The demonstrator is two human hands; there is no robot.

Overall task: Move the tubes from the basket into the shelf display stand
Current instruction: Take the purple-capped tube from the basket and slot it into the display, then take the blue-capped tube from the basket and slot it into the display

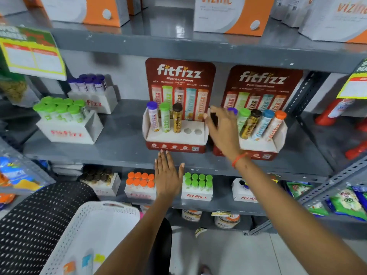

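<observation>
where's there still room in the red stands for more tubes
The left display stand has two empty holes on its right side, beside the brown-capped tube. The right display stand is crowded: its slots that show are filled, and the right hand covers its left end. Bare grey shelf lies left of the stand.

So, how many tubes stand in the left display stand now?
3: the purple-capped tube leftmost, the green-capped tube next, the brown-capped tube third. The two holes to their right are empty. None seems hidden.
</observation>
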